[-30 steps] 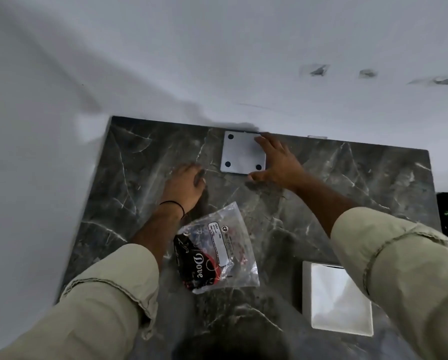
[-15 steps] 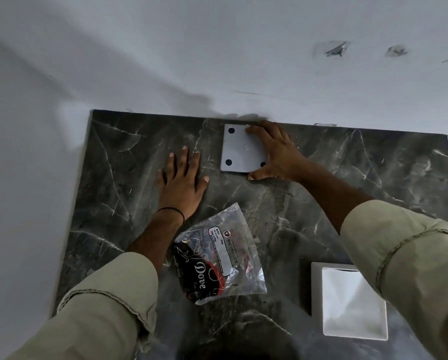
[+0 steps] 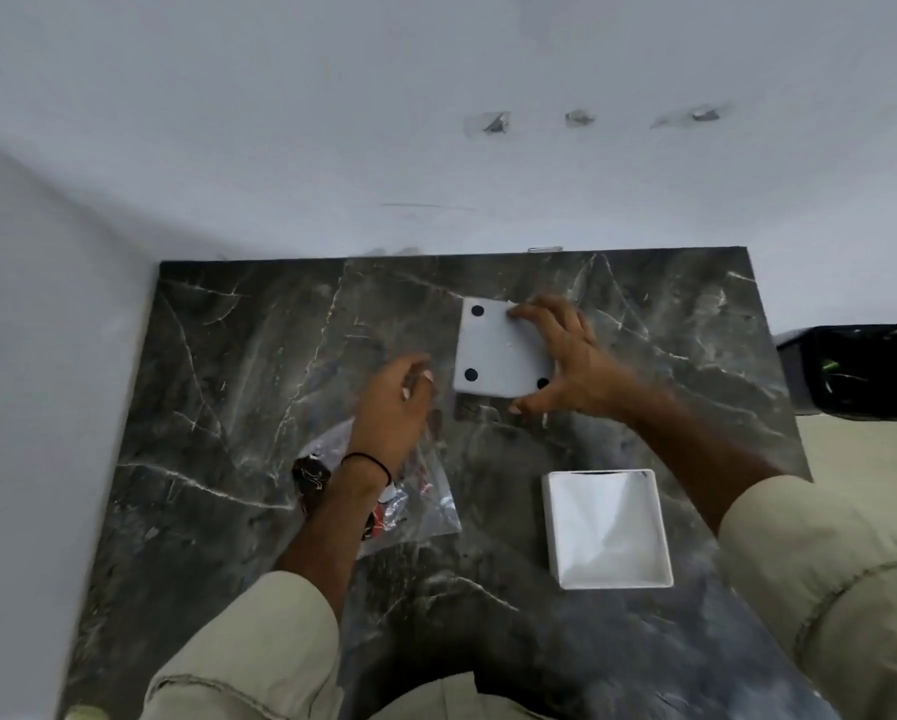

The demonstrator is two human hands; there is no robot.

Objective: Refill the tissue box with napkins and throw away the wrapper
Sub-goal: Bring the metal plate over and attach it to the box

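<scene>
I see a dark marble desk [image 3: 238, 366] with pale veins, glossy and flat, set into a white-walled corner. My right hand [image 3: 571, 366] grips a flat white square plate [image 3: 493, 350] with black round dots at its corners; its fingers [image 3: 534, 311] spread over the far edge and the thumb hooks under the near edge, tilting the plate off the stone. At its nine o'clock my left hand [image 3: 394, 402] hovers loosely curled, holding nothing, a thin black band on the wrist. Under that forearm lies the crinkled clear plastic napkin wrapper [image 3: 425, 501] with red and black print. At five o'clock from the plate sits the open white square tissue box [image 3: 607, 530], smooth-walled. A black bin [image 3: 862, 371] shows at three o'clock
</scene>
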